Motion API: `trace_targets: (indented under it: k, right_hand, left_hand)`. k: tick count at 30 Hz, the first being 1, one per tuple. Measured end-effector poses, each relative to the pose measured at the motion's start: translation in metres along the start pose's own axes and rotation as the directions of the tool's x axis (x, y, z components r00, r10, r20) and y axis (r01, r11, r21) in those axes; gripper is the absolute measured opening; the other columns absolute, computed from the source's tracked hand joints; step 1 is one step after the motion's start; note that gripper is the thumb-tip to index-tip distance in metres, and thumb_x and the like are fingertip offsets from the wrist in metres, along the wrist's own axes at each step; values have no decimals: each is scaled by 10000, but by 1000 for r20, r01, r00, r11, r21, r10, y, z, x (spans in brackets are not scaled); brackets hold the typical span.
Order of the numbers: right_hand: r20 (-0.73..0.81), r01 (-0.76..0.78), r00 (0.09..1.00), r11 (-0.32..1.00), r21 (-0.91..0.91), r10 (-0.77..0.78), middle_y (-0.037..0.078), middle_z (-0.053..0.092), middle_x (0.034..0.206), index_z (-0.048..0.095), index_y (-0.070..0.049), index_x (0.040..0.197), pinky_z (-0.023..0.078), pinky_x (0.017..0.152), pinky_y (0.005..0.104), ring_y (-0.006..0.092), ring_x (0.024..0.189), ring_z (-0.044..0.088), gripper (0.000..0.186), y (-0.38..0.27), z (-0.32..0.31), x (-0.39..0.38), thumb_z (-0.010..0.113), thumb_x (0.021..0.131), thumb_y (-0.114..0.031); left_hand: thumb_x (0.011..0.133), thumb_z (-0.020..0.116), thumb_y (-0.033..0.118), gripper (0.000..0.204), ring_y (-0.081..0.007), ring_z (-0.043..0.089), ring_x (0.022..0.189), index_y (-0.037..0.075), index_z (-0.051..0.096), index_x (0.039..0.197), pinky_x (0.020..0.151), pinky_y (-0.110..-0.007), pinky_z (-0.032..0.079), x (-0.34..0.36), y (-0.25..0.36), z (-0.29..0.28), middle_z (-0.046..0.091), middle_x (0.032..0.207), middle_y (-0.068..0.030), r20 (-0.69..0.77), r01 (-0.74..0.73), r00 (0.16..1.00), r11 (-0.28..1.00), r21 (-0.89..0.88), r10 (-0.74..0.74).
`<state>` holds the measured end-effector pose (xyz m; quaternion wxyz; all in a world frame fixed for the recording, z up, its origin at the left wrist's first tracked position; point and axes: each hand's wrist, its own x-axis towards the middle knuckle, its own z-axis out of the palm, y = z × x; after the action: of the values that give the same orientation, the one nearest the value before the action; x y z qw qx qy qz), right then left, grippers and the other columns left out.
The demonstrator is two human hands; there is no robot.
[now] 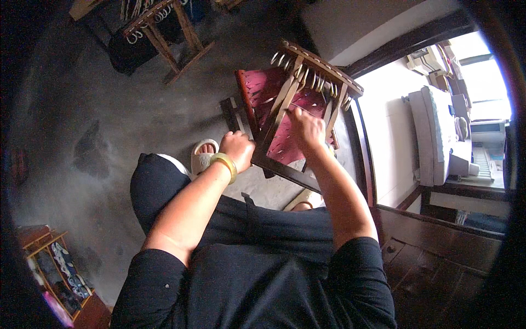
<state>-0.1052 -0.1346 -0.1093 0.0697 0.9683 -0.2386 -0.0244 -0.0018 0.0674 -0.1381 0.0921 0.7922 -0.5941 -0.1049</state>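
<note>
Before my knees stands a tilted wooden folding stool frame (282, 101), with pale cord loops (318, 82) hanging along its top rail. Closed at the lower left corner of that frame is my left hand (238, 149), a yellowish bangle (226, 166) on its wrist. My right hand (308, 130) is closed in a pinch between the frame's legs, below the loops. A thin line shows by its fingertips, but what it holds is too small to name. Behind the frame is a pinkish-red slitted sheet (282, 134) with an orange-red wooden edge.
Another wooden stool frame (172, 41) with pale cords stands at the far left, beside a dark bag-like heap (129, 52). A shoe rack (63, 268) is at lower left. To the right are a doorway with a dark threshold (361, 153) and a dark wooden panel (427, 268).
</note>
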Motion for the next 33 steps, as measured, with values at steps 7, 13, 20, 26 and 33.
trace_targets:
  k: [7,13,20,26,33]
  right_hand:
    - [124,165,978,985,48,-170,105,620,763,510,-75,886,491,597,396,272,699,653,272,-46,-39,-44,541,837,-341]
    - [167,148,975,989,19,-149,95,632,736,522,-85,878,493,563,397,258,654,659,179,-52,-37,-41,486,884,-260]
    - [58,126,991,977,-174,-117,75,621,700,532,-103,892,486,511,355,217,609,649,112,-28,-11,-1,447,868,-172]
    - [-20,112,993,991,-79,-114,86,629,717,535,-75,926,487,510,360,237,594,642,138,-17,-2,10,454,856,-163]
    - [130,175,975,983,64,-182,95,621,715,532,-74,890,494,550,372,245,629,651,268,-62,-35,-58,608,808,-318]
  left_hand:
    - [603,640,112,152,-245,567,877,119,662,754,750,-375,440,-1,1,2,603,822,-55,-48,4,999,1000,-12,-4]
    - [623,642,132,131,-241,581,879,116,665,752,759,-367,449,-2,1,-1,624,820,-61,-53,10,999,1000,-15,-11]
    - [635,649,166,116,-236,587,895,126,678,740,770,-368,448,-3,4,-9,639,826,-61,-20,0,1000,1000,19,0]
    - [640,660,199,146,-234,590,900,127,695,762,771,-372,446,2,5,-11,654,842,-67,69,2,998,999,53,-5]
    - [640,674,163,170,-233,590,909,100,660,796,776,-365,453,-2,0,-3,638,864,-65,-41,-5,999,1000,-18,4]
